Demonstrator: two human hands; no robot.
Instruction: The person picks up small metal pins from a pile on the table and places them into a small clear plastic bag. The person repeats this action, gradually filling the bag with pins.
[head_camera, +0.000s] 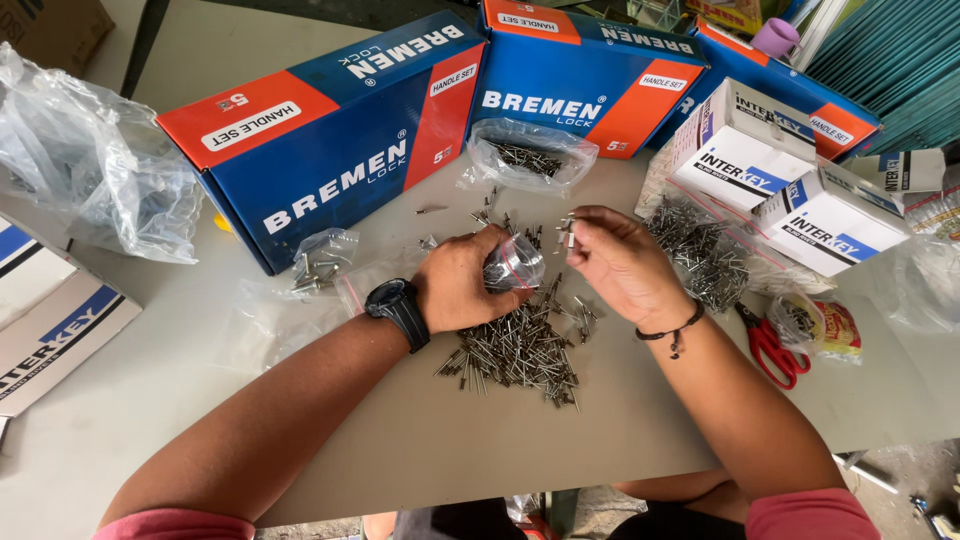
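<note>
Your forearms reach in over the grey surface (150, 400), a black watch (399, 309) on the left wrist and a dark cord bracelet (673, 331) on the right. Your left hand (462, 282) is closed around a small clear bag (513, 263), held just above the rivet pile (520, 345); your right hand (620, 262) pinches a few rivets (567, 233) in its fingertips, near the bag's mouth. Loose rivets trail from the pile toward a second, open bag (527, 153) lying against the blue-and-orange boxes (330, 140). A larger heap (695, 250) sits to your right beside white cartons (785, 190), with red scissors (770, 345) near the surface's edge. The risk, as it looks from here: the bag's mouth is small and soft, so a rivet tipped in off-centre could glance off and scatter among the pile, spoiling any count. Squeeze the bag too hard and the mouth may fold shut; slacken the grip and what is inside could spill back out. The pointed stems could also prick the thin plastic or your fingertips.
</note>
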